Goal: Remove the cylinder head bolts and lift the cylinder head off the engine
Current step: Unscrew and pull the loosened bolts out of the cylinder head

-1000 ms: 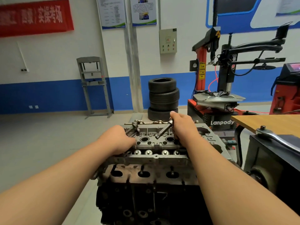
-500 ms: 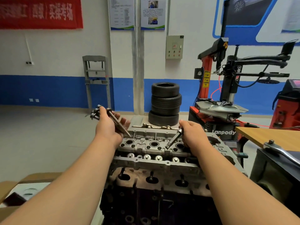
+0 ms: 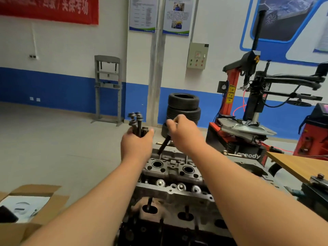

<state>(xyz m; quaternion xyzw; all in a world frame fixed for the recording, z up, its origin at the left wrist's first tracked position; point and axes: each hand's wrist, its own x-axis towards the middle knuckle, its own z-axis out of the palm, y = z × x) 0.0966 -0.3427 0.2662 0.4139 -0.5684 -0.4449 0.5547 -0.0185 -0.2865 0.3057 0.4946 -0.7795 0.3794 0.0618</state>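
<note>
Bolts (image 3: 137,122) sit clamped in the curled fingers of left hand (image 3: 136,146) mid-frame while right hand (image 3: 184,137) pinches one more bolt (image 3: 164,145) over cylinder head (image 3: 173,172) at lower centre, so an overfull fist could drop one and ding the head.

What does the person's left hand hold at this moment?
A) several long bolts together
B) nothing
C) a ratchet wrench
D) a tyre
A: the left hand grips a bunch of long bolts, heads up, above the cylinder head, while the right hand holds a single bolt.
</note>
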